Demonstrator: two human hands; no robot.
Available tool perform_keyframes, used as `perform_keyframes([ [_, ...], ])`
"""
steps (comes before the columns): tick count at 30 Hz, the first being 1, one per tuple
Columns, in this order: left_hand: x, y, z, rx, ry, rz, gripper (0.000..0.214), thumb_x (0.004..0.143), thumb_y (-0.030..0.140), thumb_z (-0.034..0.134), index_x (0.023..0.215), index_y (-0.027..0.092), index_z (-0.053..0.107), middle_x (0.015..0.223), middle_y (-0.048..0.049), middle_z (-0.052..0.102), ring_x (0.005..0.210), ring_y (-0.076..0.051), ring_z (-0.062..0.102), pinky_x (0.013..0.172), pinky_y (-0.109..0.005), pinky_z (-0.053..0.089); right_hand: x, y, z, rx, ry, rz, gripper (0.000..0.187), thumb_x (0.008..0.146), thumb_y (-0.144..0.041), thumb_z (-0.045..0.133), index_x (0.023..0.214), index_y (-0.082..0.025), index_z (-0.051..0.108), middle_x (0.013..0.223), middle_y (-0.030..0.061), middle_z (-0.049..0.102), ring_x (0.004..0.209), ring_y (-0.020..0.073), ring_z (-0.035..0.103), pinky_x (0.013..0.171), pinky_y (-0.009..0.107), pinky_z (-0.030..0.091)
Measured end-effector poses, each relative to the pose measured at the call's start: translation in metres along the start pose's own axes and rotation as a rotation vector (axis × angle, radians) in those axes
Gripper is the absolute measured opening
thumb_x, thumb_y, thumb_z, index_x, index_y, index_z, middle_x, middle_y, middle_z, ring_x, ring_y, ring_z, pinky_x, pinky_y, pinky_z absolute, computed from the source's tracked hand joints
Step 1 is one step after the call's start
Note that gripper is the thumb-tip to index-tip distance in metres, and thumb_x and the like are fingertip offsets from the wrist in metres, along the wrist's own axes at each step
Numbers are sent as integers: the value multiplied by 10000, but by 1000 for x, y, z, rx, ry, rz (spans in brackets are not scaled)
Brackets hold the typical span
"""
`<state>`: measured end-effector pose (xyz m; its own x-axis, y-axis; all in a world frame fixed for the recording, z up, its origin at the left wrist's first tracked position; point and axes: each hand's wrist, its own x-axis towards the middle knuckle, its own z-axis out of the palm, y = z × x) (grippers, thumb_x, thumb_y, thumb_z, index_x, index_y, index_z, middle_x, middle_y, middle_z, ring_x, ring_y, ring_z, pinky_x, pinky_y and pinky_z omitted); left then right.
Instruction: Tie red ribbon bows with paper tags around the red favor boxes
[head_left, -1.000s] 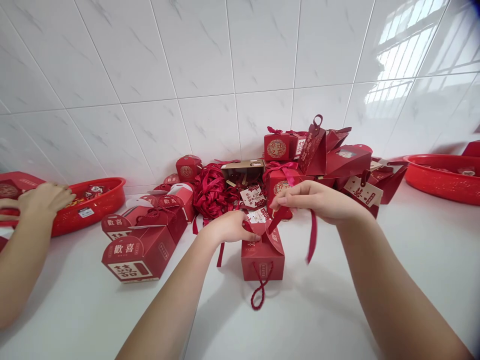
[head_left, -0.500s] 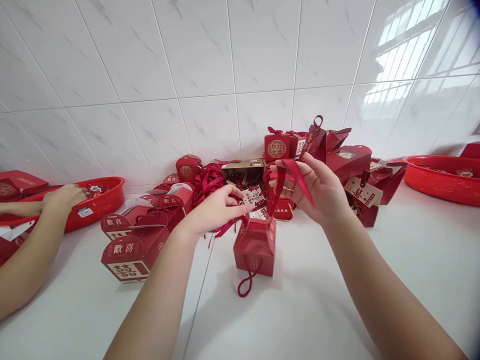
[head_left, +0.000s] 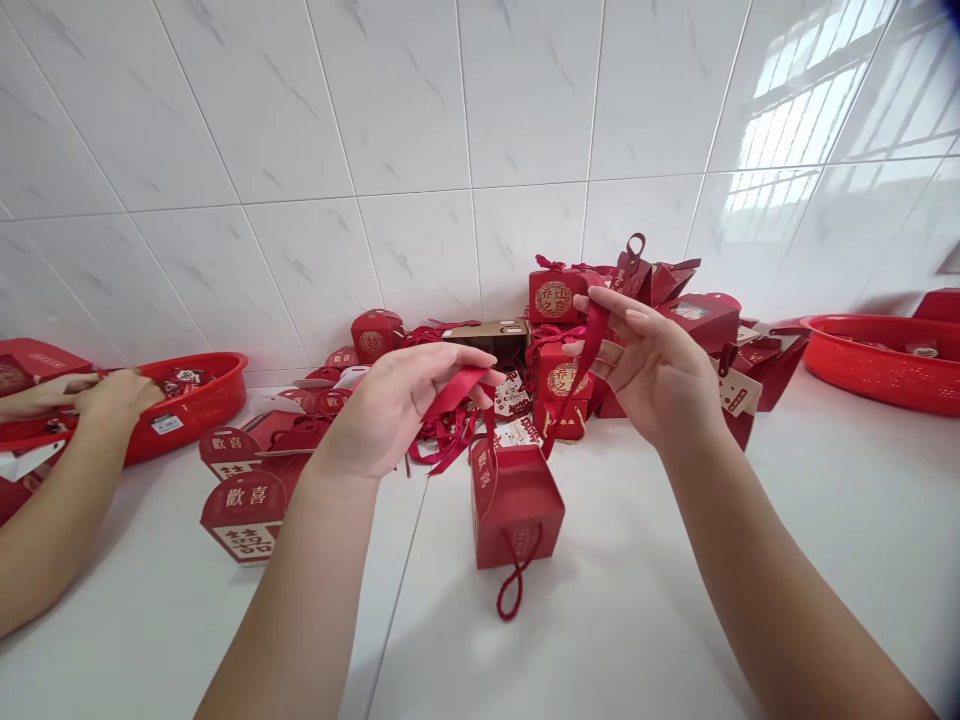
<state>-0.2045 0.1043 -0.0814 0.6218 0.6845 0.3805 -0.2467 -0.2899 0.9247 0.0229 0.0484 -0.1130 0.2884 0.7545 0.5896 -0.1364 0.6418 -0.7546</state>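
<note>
A small red gift box (head_left: pixel 517 500) stands on the white table in front of me, with a dark red cord loop (head_left: pixel 511 590) hanging from its near side. Red ribbon (head_left: pixel 592 340) rises from the top of the box to both hands. One ribbon end lies across the fingers of my left hand (head_left: pixel 405 405), pinched above the box's left side. My right hand (head_left: pixel 649 365) grips the other end between thumb and fingers, higher and to the right. The ribbon forms a loose V between the hands and the box.
Red boxes with gold lettering (head_left: pixel 555 296) are stacked at the tiled wall. Other lidded boxes (head_left: pixel 244 520) stand left. A heap of red ribbons (head_left: pixel 442 440) lies behind my left hand. Red plastic basins (head_left: pixel 885 365) sit at both sides; a co-worker's hands (head_left: pixel 116 395) reach into the left one.
My left hand has come up from beside the box and now holds a ribbon end. My right hand has shifted slightly right. The box has turned and moved a little nearer.
</note>
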Motion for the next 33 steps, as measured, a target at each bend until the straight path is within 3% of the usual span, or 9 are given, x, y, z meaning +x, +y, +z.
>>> perform_keyframes([
  [3,1,-4,0,-51,-18,50,272,744,185,524,871,124,756,871,-106,740,774,-201,678,737,-296,549,-2,-3,1,-64,36,-45,286,832,-325,570,1101,-266,650,1200,26,644,980,228,668,845,394,554],
  [6,1,-8,-1,35,14,43,252,720,108,624,932,167,746,907,-76,738,752,-179,675,708,-278,547,-5,-7,4,-135,60,-110,249,832,-320,614,1073,-281,660,1153,22,662,1047,221,642,860,382,562],
  [11,0,-11,1,79,-16,17,134,793,294,703,858,182,739,745,-41,695,619,-130,621,621,-246,508,-7,-8,6,-177,41,-183,216,816,-334,667,1022,-269,670,1076,23,683,1029,222,651,879,413,570],
  [14,1,-12,3,53,79,74,144,791,331,706,807,190,726,635,3,589,573,-87,512,551,-196,433,-9,-8,7,-200,50,-221,205,812,-307,675,1014,-277,675,1110,19,675,1050,228,644,884,416,570],
  [19,3,-13,9,46,186,108,143,838,308,631,788,179,669,761,-18,572,666,-101,475,539,-183,379,-12,-8,7,-242,56,-268,264,818,-242,657,1072,-316,671,1236,-5,623,1076,240,636,912,421,553],
  [22,3,-12,15,-31,158,102,198,888,266,533,717,173,569,797,-34,582,755,-130,526,600,-198,414,-13,-8,8,-257,47,-270,295,817,-229,653,1097,-322,662,1242,-6,620,1145,254,600,902,414,559],
  [26,1,-11,24,-181,44,44,272,922,334,471,696,183,470,610,31,398,530,-90,399,540,-218,400,-14,-10,9,-297,53,-260,326,807,-228,656,1120,-318,652,1251,4,615,1189,273,570,866,407,578],
  [30,-2,-10,30,-142,38,29,169,836,307,633,839,204,499,635,64,332,494,-54,305,448,-172,270,-15,-11,11,-302,31,-257,352,812,-224,648,1150,-325,640,1288,3,593,1127,267,613,833,396,589],
  [33,-2,-11,32,-143,104,28,212,792,191,624,914,235,457,642,77,366,456,-42,286,432,-167,220,-16,-13,11,-321,36,-255,385,812,-222,645,1182,-328,625,1318,1,573,1069,258,642,807,387,595],
])
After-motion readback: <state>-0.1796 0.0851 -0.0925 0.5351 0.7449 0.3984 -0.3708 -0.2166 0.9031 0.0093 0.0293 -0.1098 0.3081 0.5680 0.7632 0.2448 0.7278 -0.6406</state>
